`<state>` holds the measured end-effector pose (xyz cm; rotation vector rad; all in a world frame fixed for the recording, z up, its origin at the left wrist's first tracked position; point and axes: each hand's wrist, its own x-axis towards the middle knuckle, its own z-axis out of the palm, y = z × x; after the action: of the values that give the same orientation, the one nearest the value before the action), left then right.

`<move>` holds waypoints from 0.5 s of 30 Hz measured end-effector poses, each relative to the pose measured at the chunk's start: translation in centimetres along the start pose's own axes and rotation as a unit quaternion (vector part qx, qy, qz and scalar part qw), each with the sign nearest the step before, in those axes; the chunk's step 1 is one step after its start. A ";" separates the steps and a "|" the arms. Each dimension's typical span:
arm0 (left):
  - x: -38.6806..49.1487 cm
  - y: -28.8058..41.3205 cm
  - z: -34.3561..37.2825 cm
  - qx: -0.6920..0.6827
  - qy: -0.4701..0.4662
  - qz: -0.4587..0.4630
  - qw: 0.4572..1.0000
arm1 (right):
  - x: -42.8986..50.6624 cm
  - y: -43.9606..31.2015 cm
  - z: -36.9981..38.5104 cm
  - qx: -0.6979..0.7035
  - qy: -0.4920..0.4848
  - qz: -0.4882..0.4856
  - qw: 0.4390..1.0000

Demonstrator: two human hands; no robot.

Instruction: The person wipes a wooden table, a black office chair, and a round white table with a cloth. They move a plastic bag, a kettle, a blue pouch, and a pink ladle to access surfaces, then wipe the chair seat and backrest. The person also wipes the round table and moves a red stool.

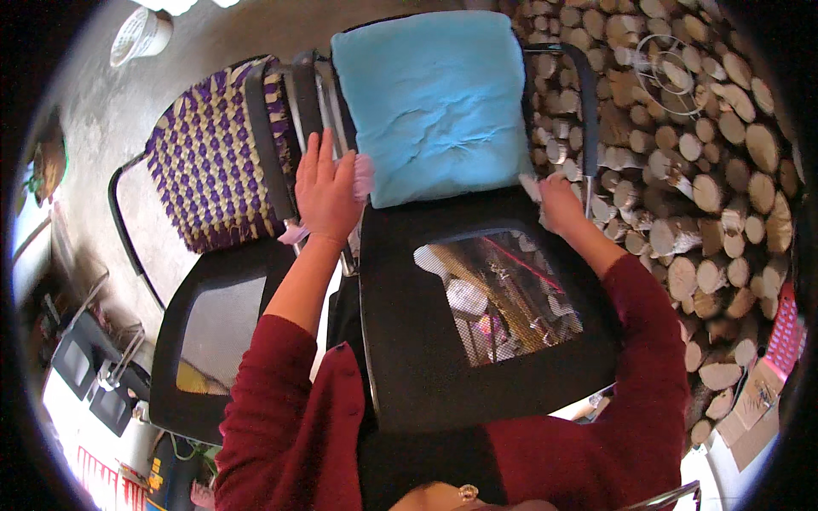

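Note:
My left hand (329,204) lies with its fingers extended over the adjoining armrests between two black chairs. Pink cloth (363,177) pokes out on both sides of that palm, pressed beneath it. Beside the right armrest (583,108), my right hand (557,203) is closed around a pale cloth (530,188). A light blue cushion (441,108) covers the seat of the right chair, between my hands. Nearest my body is that chair's black backrest (409,306) with a mesh window. To the left, a purple and cream woven cushion (208,153) rests on the other chair's seat.
Stacked cut logs (677,160) fill the right side, with a white wire ring frame (668,73) on them. A white basket (142,33) stands on the concrete floor (96,108) at upper left. Lower right has cardboard (751,409) and a pink perforated item (785,332).

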<state>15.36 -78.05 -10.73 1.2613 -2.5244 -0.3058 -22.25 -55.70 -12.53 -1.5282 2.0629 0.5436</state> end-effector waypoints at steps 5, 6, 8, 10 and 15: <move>-0.4 -0.1 -0.1 0.019 -0.008 -0.006 1.000 | 1.7 -16.6 2.4 0.185 -0.060 -0.197 0.961; -0.5 -0.4 0.1 0.012 -0.003 -0.005 1.000 | 1.5 -22.5 -0.8 0.249 -0.138 -0.130 0.950; -0.2 -0.5 0.6 0.011 0.008 0.000 1.000 | 1.7 -27.7 -1.2 0.331 -0.112 -0.194 0.917; -0.5 -0.4 0.3 0.010 -0.004 -0.007 1.000 | 1.9 -27.5 -2.0 0.379 -0.075 -0.332 0.860; -0.4 -0.3 0.0 0.007 -0.015 -0.016 1.000 | 5.8 -23.3 0.5 0.279 -0.086 -0.300 0.908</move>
<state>15.83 -77.89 -10.91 1.3123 -2.5374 -0.3171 -1.22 -66.40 -16.87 -1.5643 1.3339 -0.1409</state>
